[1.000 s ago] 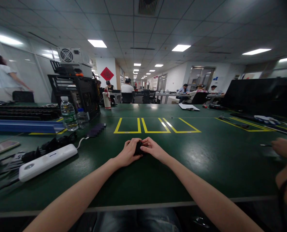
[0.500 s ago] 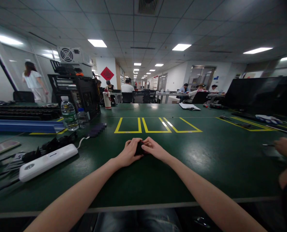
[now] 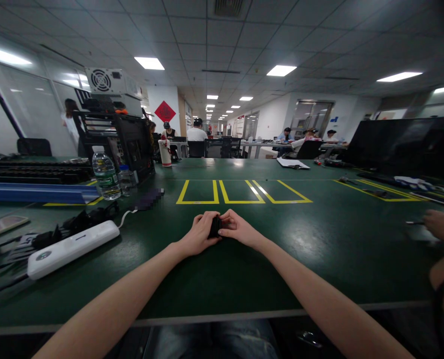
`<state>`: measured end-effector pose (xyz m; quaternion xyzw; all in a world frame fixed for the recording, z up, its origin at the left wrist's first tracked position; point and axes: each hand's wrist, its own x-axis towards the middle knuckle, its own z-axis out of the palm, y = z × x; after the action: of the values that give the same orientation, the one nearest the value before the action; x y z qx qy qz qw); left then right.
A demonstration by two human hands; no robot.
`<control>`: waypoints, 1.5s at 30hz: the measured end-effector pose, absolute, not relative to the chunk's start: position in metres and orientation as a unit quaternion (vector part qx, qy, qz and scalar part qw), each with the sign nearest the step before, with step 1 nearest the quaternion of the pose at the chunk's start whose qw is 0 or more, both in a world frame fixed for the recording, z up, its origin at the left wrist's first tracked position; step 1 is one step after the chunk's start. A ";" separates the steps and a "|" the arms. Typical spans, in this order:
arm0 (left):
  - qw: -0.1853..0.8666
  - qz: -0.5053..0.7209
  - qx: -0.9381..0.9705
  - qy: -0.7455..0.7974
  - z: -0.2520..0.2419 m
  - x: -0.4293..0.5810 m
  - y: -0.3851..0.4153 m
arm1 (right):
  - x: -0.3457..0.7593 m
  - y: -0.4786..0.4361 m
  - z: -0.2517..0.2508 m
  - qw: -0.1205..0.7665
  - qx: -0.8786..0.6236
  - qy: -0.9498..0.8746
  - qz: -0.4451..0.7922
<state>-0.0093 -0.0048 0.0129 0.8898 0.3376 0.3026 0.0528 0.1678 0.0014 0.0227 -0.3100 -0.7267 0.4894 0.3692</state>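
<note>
A small black object (image 3: pixel 215 227) is between my two hands, low over the green table (image 3: pixel 244 279), on the near side of the yellow tape outlines (image 3: pixel 240 202). My left hand (image 3: pixel 200 234) wraps round its left side, fingers on top and thumb below. With fingertips and thumb pinched together, my right hand (image 3: pixel 237 229) grips its right side. The object is mostly covered by the fingers, and its exact shape cannot be made out.
On the left lie a white power strip (image 3: pixel 74 248), black cables and a phone (image 3: pixel 5 226), with water bottles (image 3: pixel 106 174) behind. A computer case (image 3: pixel 115 144) stands beyond them. Another person's hand (image 3: pixel 442 225) holds something at the right edge. A clipboard (image 3: pixel 293 163) lies farther back.
My hands stay in nearly the same place round the black object, the right fingers slightly shifted. The walking person at the far left has moved right, partly behind the computer case.
</note>
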 end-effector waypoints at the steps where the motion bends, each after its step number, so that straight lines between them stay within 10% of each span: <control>1: 0.053 0.302 0.890 0.338 0.013 -0.009 -0.005 | 0.168 0.001 0.023 0.372 -0.313 -0.726 0.487; 45: 0.052 0.303 0.889 0.341 0.010 -0.008 -0.002 | 0.168 0.008 0.013 0.378 -0.326 -0.712 0.494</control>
<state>-0.0083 -0.0017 0.0098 0.8887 0.3406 0.3026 0.0520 0.1681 0.0079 0.0129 -0.3261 -0.7121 0.4941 0.3775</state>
